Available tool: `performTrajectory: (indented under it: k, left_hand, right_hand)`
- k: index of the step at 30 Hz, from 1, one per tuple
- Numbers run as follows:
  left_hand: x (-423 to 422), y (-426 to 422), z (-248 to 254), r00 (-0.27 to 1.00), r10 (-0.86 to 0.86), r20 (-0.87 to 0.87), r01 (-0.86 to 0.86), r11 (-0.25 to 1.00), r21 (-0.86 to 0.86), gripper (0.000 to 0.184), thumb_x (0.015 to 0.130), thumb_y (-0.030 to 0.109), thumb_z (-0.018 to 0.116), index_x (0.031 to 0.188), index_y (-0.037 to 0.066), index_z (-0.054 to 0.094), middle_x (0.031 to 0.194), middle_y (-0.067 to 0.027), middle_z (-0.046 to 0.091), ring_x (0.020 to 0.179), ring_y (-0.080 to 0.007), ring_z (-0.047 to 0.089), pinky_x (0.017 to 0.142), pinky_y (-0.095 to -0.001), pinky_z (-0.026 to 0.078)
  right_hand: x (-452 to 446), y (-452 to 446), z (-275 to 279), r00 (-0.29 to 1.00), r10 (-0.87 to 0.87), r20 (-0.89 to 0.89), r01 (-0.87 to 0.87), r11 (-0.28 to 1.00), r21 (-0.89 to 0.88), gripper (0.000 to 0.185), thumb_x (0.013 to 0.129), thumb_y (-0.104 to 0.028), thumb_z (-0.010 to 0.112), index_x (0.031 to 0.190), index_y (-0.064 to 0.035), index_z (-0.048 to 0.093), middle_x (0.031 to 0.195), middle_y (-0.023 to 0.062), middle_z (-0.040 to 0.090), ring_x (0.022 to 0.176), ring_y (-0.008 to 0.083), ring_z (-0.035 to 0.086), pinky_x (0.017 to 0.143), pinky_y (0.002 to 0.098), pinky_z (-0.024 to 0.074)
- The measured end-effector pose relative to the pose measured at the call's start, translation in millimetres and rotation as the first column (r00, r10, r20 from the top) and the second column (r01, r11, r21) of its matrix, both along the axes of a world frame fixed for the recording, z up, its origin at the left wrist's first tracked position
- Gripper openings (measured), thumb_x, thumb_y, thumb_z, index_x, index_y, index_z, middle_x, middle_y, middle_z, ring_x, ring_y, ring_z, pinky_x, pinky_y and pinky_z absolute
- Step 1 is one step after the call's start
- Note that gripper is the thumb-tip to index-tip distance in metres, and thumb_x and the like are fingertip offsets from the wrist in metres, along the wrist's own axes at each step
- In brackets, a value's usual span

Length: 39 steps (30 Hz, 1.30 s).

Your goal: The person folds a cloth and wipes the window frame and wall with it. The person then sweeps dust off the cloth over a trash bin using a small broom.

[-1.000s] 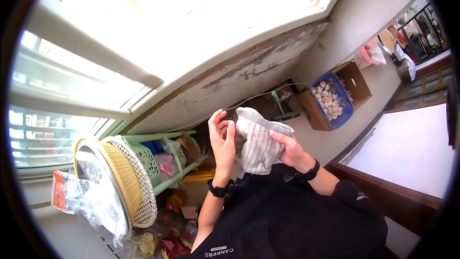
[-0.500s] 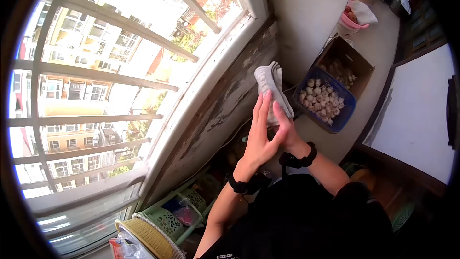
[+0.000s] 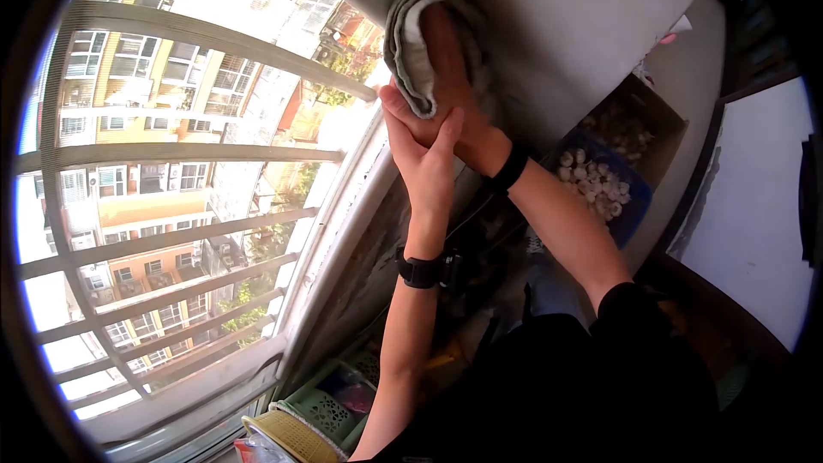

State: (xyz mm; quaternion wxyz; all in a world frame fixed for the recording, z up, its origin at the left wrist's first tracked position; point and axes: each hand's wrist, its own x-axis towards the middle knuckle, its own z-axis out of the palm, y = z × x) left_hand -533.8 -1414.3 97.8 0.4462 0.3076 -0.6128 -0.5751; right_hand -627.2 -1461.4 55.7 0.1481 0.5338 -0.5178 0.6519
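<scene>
A folded grey-white cloth (image 3: 410,51) is pressed up by the wall corner, beside the window frame. My right hand (image 3: 446,60) is tucked into its fold, with the palm side and fingertips partly hidden by the fabric. Just below, my left hand (image 3: 424,159) closes around the base of my right hand, its thumb across the right wrist side and its fingers at the cloth's lower edge. Black bands circle both wrists.
On the left is a barred window (image 3: 197,154) with its white sill (image 3: 343,189). A blue basket of garlic (image 3: 630,206) and a cardboard box (image 3: 664,137) stand at right. Green (image 3: 330,411) and yellow baskets (image 3: 296,433) sit low on the left.
Both hands and the cloth have moved up and left, from over the low wall to the wall corner by the window. The cloth now wraps around my right hand. The view has shifted.
</scene>
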Motion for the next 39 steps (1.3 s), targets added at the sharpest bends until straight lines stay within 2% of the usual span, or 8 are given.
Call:
performTrajectory:
  k: [6,8,13,19,24,29,31,39]
  left_hand:
    - [8.4,19.8,-60.4,0.995,0.082,0.055,-0.093,0.965,0.244,0.071,0.087,0.003,0.071,0.148,-0.003,0.035,0.142,-0.0108,0.050,0.131,-0.0213,0.047,0.111,-0.0325,0.036]
    - [9.7,26.7,-76.7,0.997,0.069,0.015,-0.070,0.942,0.328,0.068,0.088,0.003,0.071,0.146,-0.002,0.037,0.141,-0.0104,0.051,0.130,-0.0213,0.048,0.110,-0.0323,0.036]
    - [0.9,41.5,-42.9,0.986,0.155,0.057,-0.163,0.969,0.187,0.064,0.089,0.002,0.070,0.144,-0.004,0.037,0.138,-0.0111,0.052,0.127,-0.0206,0.049,0.109,-0.0323,0.037]
    - [-14.1,26.0,72.7,0.984,0.177,-0.002,-0.174,0.966,-0.190,0.065,0.091,0.003,0.066,0.147,-0.003,0.033,0.140,-0.0131,0.047,0.131,-0.0216,0.045,0.111,-0.0332,0.035]
    - [-31.9,5.1,187.3,0.959,0.189,-0.213,-0.275,0.803,-0.529,0.073,0.091,0.003,0.065,0.153,0.001,0.026,0.151,-0.0180,0.038,0.142,-0.0288,0.036,0.116,-0.0386,0.031]
    - [-39.3,-9.5,276.3,0.915,0.114,-0.388,-0.359,0.670,-0.650,0.079,0.090,0.001,0.060,0.155,0.002,0.015,0.155,-0.0214,0.033,0.145,-0.0333,0.033,0.117,-0.0418,0.030]
    - [-40.6,-14.1,300.3,0.930,0.071,-0.361,-0.297,0.723,-0.624,0.074,0.090,0.001,0.059,0.152,0.003,0.019,0.151,-0.0219,0.036,0.143,-0.0331,0.036,0.116,-0.0416,0.032]
    - [-35.7,-14.0,206.7,0.951,0.141,-0.274,-0.278,0.778,-0.564,0.068,0.085,-0.002,0.064,0.145,0.002,0.031,0.140,-0.0207,0.044,0.135,-0.0331,0.045,0.112,-0.0407,0.036]
  right_hand:
    - [10.5,51.8,-36.3,0.924,0.225,0.309,-0.310,0.914,0.261,0.063,0.093,-0.044,0.062,0.136,0.0000,0.048,0.137,0.0262,0.044,0.124,0.0476,0.042,0.108,0.0536,0.0357]
    - [12.4,56.6,-57.6,0.954,0.195,0.228,-0.265,0.904,0.336,0.065,0.093,-0.045,0.062,0.138,-0.0009,0.047,0.140,0.0270,0.042,0.125,0.0485,0.042,0.108,0.0540,0.0357]
    - [7.9,58.9,-28.3,0.977,0.187,0.107,-0.212,0.922,0.323,0.071,0.095,-0.050,0.057,0.146,-0.0024,0.041,0.148,0.0296,0.035,0.132,0.0534,0.036,0.111,0.0574,0.0332]
    - [-12.9,32.5,106.9,0.960,0.273,-0.055,-0.265,0.956,0.126,0.082,0.099,-0.058,0.047,0.156,-0.0021,0.026,0.159,0.0306,0.021,0.144,0.0544,0.023,0.117,0.0582,0.0259]
    - [-30.5,8.1,244.3,0.919,0.285,-0.271,-0.342,0.920,-0.193,0.085,0.099,-0.052,0.053,0.155,0.0039,0.022,0.158,0.0288,0.026,0.145,0.0463,0.028,0.118,0.0510,0.0257]
    - [-37.4,-11.7,359.1,0.866,0.302,-0.398,-0.440,0.839,-0.321,0.084,0.099,-0.046,0.057,0.155,0.0059,0.022,0.156,0.0262,0.031,0.144,0.0395,0.032,0.118,0.0454,0.0269]
    - [-39.8,-16.9,380.9,0.853,0.317,-0.414,-0.465,0.822,-0.329,0.084,0.099,-0.043,0.059,0.155,0.0067,0.021,0.155,0.0251,0.033,0.144,0.0367,0.033,0.118,0.0432,0.0273]
    - [-29.4,-5.9,259.6,0.917,0.363,-0.168,-0.391,0.900,-0.191,0.085,0.099,-0.037,0.062,0.155,0.0081,0.016,0.148,0.0211,0.040,0.135,0.0292,0.041,0.115,0.0377,0.0298]
